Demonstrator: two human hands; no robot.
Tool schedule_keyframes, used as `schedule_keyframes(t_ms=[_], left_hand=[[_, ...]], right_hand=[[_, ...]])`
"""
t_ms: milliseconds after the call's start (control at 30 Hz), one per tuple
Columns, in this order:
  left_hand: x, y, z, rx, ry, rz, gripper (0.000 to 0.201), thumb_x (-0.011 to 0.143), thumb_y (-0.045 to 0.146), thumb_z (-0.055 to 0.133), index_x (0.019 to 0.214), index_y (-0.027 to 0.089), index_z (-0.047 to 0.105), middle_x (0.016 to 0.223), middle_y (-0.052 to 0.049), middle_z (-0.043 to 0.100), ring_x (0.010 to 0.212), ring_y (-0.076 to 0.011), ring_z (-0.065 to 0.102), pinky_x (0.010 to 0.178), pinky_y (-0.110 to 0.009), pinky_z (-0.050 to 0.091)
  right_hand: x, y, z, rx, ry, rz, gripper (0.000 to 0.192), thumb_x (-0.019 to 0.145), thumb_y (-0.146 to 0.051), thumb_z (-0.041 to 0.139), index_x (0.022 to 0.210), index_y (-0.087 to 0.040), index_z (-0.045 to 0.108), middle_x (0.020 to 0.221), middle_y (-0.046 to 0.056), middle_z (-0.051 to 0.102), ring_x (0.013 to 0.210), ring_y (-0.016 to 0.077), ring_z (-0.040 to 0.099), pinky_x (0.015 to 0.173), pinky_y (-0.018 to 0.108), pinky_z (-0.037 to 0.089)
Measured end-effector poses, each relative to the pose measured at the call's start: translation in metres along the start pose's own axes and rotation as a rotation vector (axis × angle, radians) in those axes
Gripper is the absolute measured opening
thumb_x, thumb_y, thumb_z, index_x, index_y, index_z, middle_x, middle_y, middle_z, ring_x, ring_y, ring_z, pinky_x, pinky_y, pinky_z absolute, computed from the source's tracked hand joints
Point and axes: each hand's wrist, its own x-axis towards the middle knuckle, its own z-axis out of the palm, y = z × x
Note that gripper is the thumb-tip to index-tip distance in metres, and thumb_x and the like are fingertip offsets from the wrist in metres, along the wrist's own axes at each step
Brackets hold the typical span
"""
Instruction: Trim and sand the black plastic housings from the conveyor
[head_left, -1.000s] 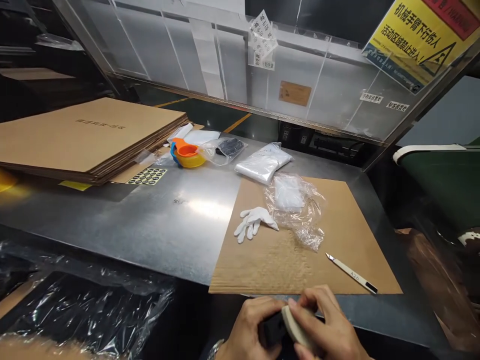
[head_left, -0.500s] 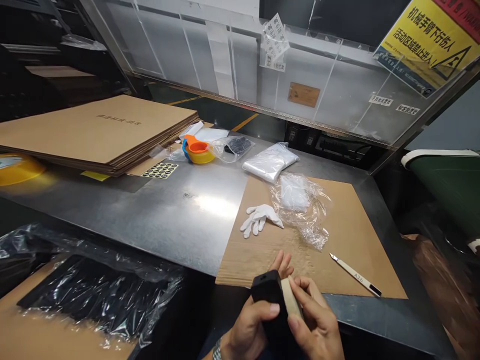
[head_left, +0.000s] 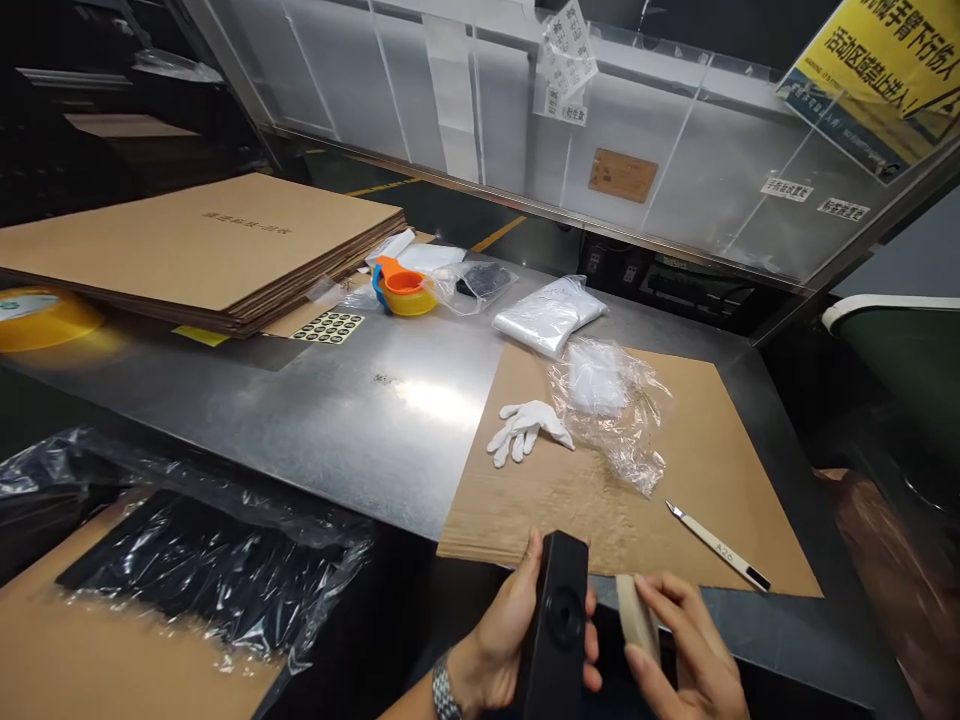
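Now parted: left hand (head_left: 499, 640) clenched round upright black block (head_left: 556, 625); right hand (head_left: 686, 660) pinching beige pad (head_left: 636, 618), lifted off block, just beside it, above tabletop (head_left: 337, 420) edge.

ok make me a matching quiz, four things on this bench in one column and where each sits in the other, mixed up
Things:
1. black block
2. white glove
3. knife
4. orange cup

Places:
A. on the brown sheet, right of the crumpled plastic, near the front edge
B. beside the stack of flat cartons at the back
C. upright in the left hand
D. on the brown sheet, left of the crumpled plastic

Pairs: 1-C, 2-D, 3-A, 4-B
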Motion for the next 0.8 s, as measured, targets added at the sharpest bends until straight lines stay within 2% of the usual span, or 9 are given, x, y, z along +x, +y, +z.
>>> schedule_keyframes(t_ms=[67, 100, 200, 267, 367, 500, 633, 700, 800], left_hand=[[0.003, -0.010, 0.000, 0.075, -0.034, -0.051, 0.082, 0.076, 0.074, 0.017, 0.080, 0.008, 0.064, 0.049, -0.007, 0.060, 0.040, -0.0152, 0.056, 0.038, -0.022, 0.039], [0.004, -0.014, 0.000, 0.077, -0.036, -0.030, 0.079, 0.078, 0.071, 0.018, 0.078, 0.007, 0.065, 0.047, -0.007, 0.060, 0.039, -0.0142, 0.055, 0.039, -0.022, 0.039], [0.005, -0.021, -0.001, -0.017, -0.001, 0.089, 0.058, 0.088, 0.055, 0.030, 0.084, 0.009, 0.066, 0.057, -0.005, 0.064, 0.049, -0.0118, 0.058, 0.055, -0.021, 0.045], [0.005, -0.024, -0.005, -0.039, -0.013, 0.027, 0.061, 0.087, 0.056, 0.030, 0.077, 0.009, 0.066, 0.054, -0.005, 0.063, 0.047, -0.0117, 0.057, 0.052, -0.021, 0.043], [0.003, -0.030, -0.014, 0.016, -0.051, -0.163, 0.078, 0.078, 0.071, 0.020, 0.061, 0.009, 0.064, 0.043, -0.007, 0.057, 0.033, -0.0144, 0.051, 0.033, -0.022, 0.031], [0.003, -0.033, -0.020, 0.048, -0.037, -0.221, 0.077, 0.078, 0.071, 0.019, 0.066, 0.011, 0.066, 0.043, -0.007, 0.058, 0.030, -0.0147, 0.049, 0.031, -0.022, 0.031], [0.005, -0.033, -0.014, 0.123, -0.011, -0.365, 0.092, 0.074, 0.074, -0.001, 0.054, 0.009, 0.062, 0.036, -0.009, 0.053, 0.025, -0.0129, 0.045, 0.027, -0.021, 0.029], [0.005, -0.032, -0.008, 0.169, 0.010, -0.326, 0.091, 0.075, 0.073, 0.000, 0.056, 0.009, 0.063, 0.035, -0.008, 0.052, 0.025, -0.0131, 0.045, 0.027, -0.022, 0.031], [0.003, -0.032, 0.000, 0.217, 0.139, -0.059, 0.069, 0.082, 0.065, 0.024, 0.088, 0.012, 0.068, 0.040, -0.002, 0.055, 0.029, -0.0117, 0.045, 0.031, -0.021, 0.033]], right_hand=[[0.020, -0.011, 0.001, -0.060, -0.128, -0.195, 0.042, 0.081, -0.013, 0.051, 0.123, -0.019, 0.050, 0.102, 0.010, 0.051, 0.094, 0.0226, 0.052, 0.077, 0.036, 0.050], [0.028, -0.017, 0.003, -0.065, -0.193, -0.277, 0.043, 0.081, -0.013, 0.050, 0.124, -0.017, 0.048, 0.099, 0.010, 0.050, 0.092, 0.0224, 0.051, 0.078, 0.039, 0.049], [0.040, -0.025, 0.013, -0.017, -0.322, -0.440, 0.042, 0.084, -0.017, 0.045, 0.126, -0.012, 0.046, 0.094, 0.011, 0.048, 0.086, 0.0214, 0.048, 0.075, 0.042, 0.048], [0.039, -0.023, 0.013, -0.010, -0.376, -0.443, 0.043, 0.084, -0.016, 0.045, 0.127, -0.011, 0.044, 0.097, 0.012, 0.047, 0.087, 0.0217, 0.047, 0.073, 0.040, 0.048], [0.035, -0.016, 0.004, -0.060, -0.392, -0.379, 0.050, 0.081, -0.005, 0.045, 0.130, -0.013, 0.041, 0.101, 0.013, 0.045, 0.093, 0.0221, 0.046, 0.076, 0.038, 0.046], [0.033, -0.013, -0.010, -0.058, -0.428, -0.423, 0.053, 0.077, -0.002, 0.048, 0.129, -0.011, 0.042, 0.099, 0.013, 0.044, 0.091, 0.0218, 0.044, 0.074, 0.037, 0.047], [0.031, -0.008, -0.018, -0.060, -0.533, -0.391, 0.055, 0.079, 0.000, 0.046, 0.132, -0.014, 0.038, 0.103, 0.012, 0.043, 0.095, 0.0215, 0.043, 0.076, 0.036, 0.047], [0.030, -0.003, -0.019, -0.085, -0.499, -0.351, 0.056, 0.080, -0.001, 0.046, 0.134, -0.015, 0.036, 0.106, 0.013, 0.042, 0.099, 0.0219, 0.042, 0.080, 0.037, 0.046], [0.033, -0.005, -0.014, -0.160, -0.401, -0.317, 0.052, 0.082, -0.005, 0.047, 0.132, -0.014, 0.038, 0.105, 0.013, 0.042, 0.097, 0.0225, 0.043, 0.079, 0.040, 0.046]])
